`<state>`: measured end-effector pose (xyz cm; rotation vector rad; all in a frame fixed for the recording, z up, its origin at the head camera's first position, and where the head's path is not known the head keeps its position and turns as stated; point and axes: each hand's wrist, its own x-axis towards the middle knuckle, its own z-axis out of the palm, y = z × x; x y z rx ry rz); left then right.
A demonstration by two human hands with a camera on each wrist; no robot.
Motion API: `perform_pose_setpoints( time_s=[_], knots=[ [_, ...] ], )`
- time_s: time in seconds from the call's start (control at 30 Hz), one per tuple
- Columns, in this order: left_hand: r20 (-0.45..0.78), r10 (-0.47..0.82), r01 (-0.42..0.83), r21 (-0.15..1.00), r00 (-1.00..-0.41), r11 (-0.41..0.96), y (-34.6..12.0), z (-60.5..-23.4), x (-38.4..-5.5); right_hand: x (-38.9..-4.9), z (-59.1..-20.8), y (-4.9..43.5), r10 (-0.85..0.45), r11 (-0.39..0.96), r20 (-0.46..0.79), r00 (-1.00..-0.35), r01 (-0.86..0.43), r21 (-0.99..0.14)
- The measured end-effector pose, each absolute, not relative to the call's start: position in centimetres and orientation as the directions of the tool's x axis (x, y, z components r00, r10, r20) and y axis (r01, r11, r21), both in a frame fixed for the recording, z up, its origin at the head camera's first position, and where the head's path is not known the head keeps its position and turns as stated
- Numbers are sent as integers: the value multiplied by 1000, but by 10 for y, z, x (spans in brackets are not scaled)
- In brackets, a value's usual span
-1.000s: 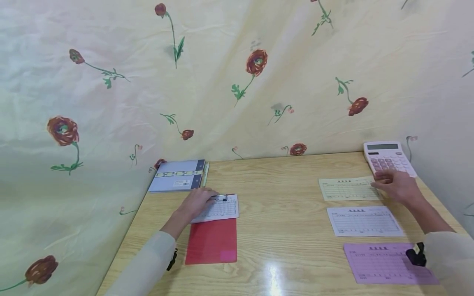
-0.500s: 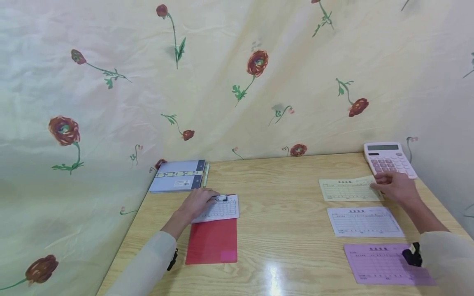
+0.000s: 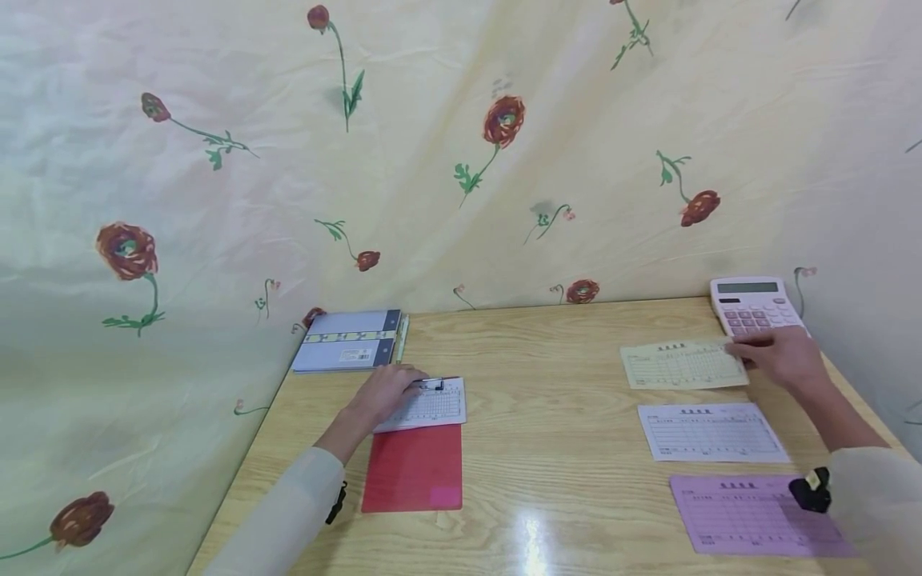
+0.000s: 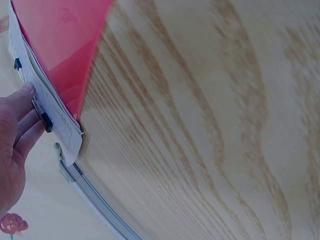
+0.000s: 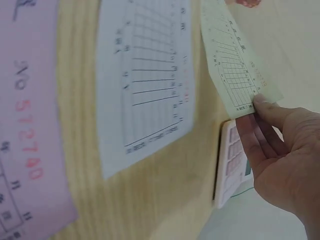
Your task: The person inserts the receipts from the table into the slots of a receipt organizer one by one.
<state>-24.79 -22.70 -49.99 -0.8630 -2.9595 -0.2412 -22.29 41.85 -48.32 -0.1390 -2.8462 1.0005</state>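
A red clipboard-like folder (image 3: 414, 472) lies on the left, with white printed forms (image 3: 439, 408) across its far part. At the forms' far edge is a metal clip (image 3: 432, 386) with black ends. My left hand (image 3: 384, 394) grips this clip, with thumb and fingers bent about it in the left wrist view. Over on the right, my right hand (image 3: 787, 358) pinches the right end of a pale yellow receipt slip (image 3: 677, 365). In the right wrist view the thumb (image 5: 264, 102) lies on its face, the fingers behind. The slip tilts up off the table there.
Nearer than the yellow slip lie a white slip (image 3: 709, 432) and a purple slip (image 3: 749, 516). Behind my right hand stands a calculator (image 3: 749, 300). Grey-blue notebooks (image 3: 342, 344) and a pen (image 3: 402, 340) lie at the far left. Flowered cloth (image 3: 432, 160) hangs behind the table.
My right hand, earlier at the yellow slip's corner, has now raised the slip's right end a little. My left hand stays at the clip.
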Motion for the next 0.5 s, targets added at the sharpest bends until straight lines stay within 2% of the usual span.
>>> perform_pose_setpoints(
  time_s=[0.3, 0.5],
  knots=[
    [84, 523, 529, 126, -849, 839, -227, -500, -248, -229, -457, 392, 52, 727, 145, -988, -63, -684],
    [78, 520, 526, 127, -851, 841, -227, -499, -248, -234, -441, 366, 15, 651, 115, -993, -78, -755]
  ],
)
